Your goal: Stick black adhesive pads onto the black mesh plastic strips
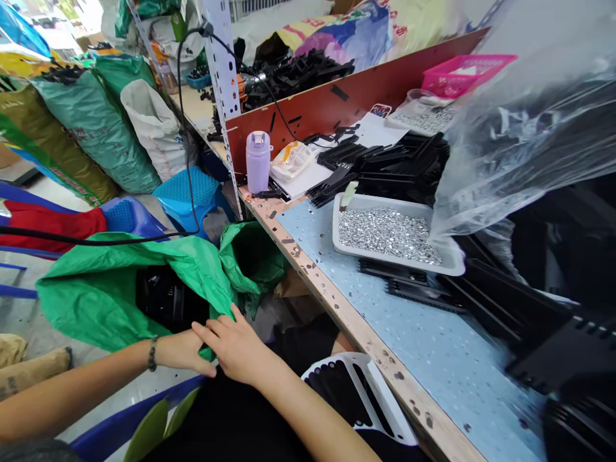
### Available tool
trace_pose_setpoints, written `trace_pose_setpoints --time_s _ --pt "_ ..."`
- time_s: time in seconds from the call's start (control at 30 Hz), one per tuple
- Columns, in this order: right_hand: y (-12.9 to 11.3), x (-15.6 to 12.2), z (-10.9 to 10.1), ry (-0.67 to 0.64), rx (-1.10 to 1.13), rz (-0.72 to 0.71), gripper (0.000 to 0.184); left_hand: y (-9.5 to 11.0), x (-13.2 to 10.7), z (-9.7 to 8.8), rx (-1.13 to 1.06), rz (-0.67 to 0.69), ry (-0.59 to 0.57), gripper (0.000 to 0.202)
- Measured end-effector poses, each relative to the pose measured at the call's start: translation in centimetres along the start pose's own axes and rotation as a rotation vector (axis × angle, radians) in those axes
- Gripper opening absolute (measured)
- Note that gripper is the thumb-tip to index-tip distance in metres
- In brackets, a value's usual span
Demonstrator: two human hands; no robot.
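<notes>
A large green woven sack (103,298) stands open beside my lap, with black plastic parts (168,298) inside. My left hand (180,351), a beaded bracelet at its wrist, is closed at the sack's near rim; a bit of green shows by its thumb and its other fingers are mostly hidden. Over the same rim lies my right hand (235,346), partly across the left, its fingers bent onto the green fabric. On my lap, below the right forearm, rests a white slotted plate (378,385) with black strips (332,391) on it.
The blue-topped workbench (385,327) runs along my right, its edge close to my right arm. It holds a grey tray (397,250) of small metal pieces, black parts (399,157), a purple bottle (258,160) and a pink basket (433,83). A black cable (183,128) hangs on the left.
</notes>
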State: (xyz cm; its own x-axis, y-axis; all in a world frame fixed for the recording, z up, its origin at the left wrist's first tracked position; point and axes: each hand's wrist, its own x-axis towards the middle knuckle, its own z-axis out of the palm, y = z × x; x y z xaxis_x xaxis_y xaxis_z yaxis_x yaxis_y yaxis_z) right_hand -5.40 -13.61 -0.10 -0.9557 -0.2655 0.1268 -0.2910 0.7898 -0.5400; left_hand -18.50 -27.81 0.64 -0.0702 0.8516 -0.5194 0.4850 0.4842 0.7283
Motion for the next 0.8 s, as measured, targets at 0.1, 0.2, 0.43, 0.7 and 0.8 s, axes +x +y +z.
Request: trace_pose_setpoints --time_s 0.1,0.2,0.43,0.7,0.8 --pt "0.6 -0.3 1.0 -0.011 -0.149 0.043 0.062 -1.0 -4.0 -4.3 0.231 -0.043 -0.232 0.105" --pt "1.0 -0.6 1.5 -0.021 -0.251 0.055 0.032 -3.5 -7.7 -6.1 0.483 -0.318 -0.138 0.116" --pt "1.8 0.4 0.2 0.105 -0.361 -0.050 0.018 -7.2 -5.7 -1.5 0.205 -0.601 0.296 0.032" --pt "7.0 0.3 -8.5 0.296 -0.577 0.131 0.026 1.2 -0.1 3.3 -0.250 -0.365 0.332 0.047" --pt "8.6 -1.5 -9.2 0.329 -0.585 0.201 0.031 4.2 1.3 3.2 -0.344 -0.206 0.186 0.046"
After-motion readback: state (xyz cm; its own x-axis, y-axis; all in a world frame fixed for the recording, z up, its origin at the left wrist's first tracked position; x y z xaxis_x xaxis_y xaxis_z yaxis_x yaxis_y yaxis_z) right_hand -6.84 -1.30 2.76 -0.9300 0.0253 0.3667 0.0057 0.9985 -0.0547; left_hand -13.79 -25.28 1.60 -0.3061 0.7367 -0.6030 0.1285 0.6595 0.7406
